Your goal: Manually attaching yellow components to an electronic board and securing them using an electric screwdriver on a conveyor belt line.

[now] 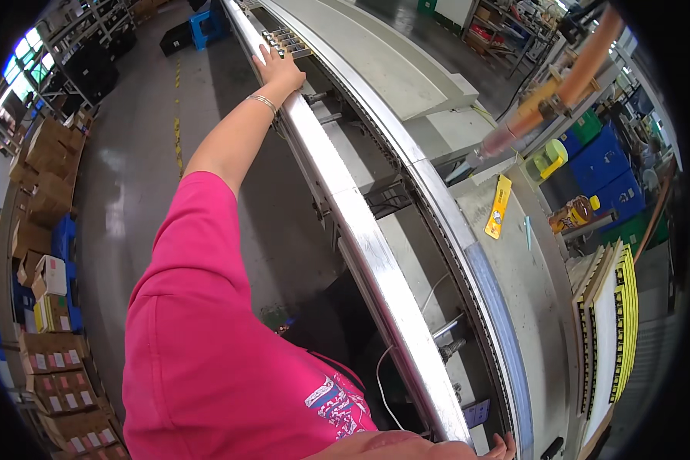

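My left hand [280,67] reaches far out along the shiny metal rail [360,230] of a long curved conveyor. Its fingers are spread and rest on the rail, right beside a slotted metal part [287,41] that lies on the line. A thin silver bracelet [262,100] circles that wrist, and the sleeve is pink. My right hand [445,446] lies at the lower edge of the picture, stretched flat across the same rail with its fingertips near the inner track. It is mostly cut off, and nothing shows in it.
An orange and yellow power tool [548,92] hangs over the grey work surface [529,284] on the right. There lie a yellow flat tool [499,205], a yellow-green container [548,159] and a brown bottle [576,215]. Blue crates [602,165], stacked yellow-edged sheets [625,322] and cardboard boxes [50,176] stand around.
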{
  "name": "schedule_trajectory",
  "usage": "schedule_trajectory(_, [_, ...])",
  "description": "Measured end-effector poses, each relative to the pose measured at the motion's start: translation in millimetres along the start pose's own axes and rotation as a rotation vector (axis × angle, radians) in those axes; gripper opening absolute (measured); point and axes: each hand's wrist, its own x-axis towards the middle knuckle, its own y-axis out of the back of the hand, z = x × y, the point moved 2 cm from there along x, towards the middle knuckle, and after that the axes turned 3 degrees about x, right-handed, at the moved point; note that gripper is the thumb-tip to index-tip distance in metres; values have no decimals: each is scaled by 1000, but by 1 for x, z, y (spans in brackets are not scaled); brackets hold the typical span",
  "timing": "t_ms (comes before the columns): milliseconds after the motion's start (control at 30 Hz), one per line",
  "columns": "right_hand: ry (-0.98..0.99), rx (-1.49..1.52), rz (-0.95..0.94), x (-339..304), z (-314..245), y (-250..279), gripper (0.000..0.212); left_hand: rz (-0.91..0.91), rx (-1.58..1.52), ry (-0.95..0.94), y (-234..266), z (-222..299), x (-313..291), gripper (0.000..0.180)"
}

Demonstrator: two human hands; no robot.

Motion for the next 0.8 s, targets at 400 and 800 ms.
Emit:
schedule_trajectory(400, [84,-196,-225,-6,60,34,31,31,37,5,-4,3,1,71])
schedule_trajectory(800, [-678,-179,-270,32,46,46,32,124,-248,157,-18,-11,-2,81])
